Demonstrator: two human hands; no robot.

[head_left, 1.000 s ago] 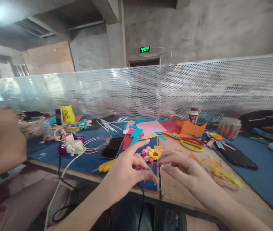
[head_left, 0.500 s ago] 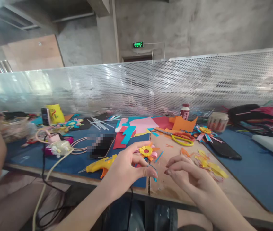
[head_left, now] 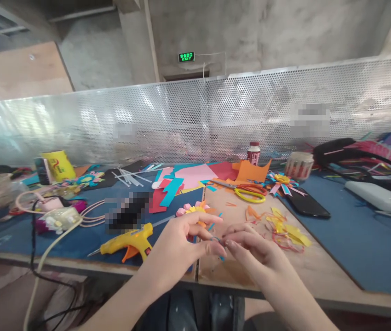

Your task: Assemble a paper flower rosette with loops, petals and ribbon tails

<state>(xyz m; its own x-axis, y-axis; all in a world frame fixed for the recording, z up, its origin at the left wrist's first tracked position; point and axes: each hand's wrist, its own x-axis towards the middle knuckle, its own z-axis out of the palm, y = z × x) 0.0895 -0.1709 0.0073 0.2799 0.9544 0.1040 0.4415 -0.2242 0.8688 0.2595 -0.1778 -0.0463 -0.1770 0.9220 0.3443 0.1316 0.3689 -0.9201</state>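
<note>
Over the near edge of the table, my left hand point(head_left: 181, 241) pinches a thin curled blue paper strip point(head_left: 221, 259) between thumb and fingers; most of the strip is hidden. My right hand point(head_left: 262, 253) has its fingertips drawn together at the strip's other side, closed on it as far as shows. Just behind my left fingers lies a paper flower point(head_left: 195, 209) with a yellow middle and pink and orange petals, partly covered by the hand. Left of my left wrist a yellow glue gun point(head_left: 126, 241) rests on its side.
Scissors with yellow and red handles point(head_left: 250, 194) lie beyond my hands, near coloured paper sheets point(head_left: 200, 173). Yellow paper scraps point(head_left: 295, 233) are to the right, before a black phone point(head_left: 307, 204). Cables point(head_left: 45, 255) hang over the left edge. A perforated metal screen point(head_left: 181, 119) closes the back.
My right hand has moved left, and its fingertips now meet the blue strip at my left hand. The camera view has turned slightly to the right. My left hand keeps its pinch.
</note>
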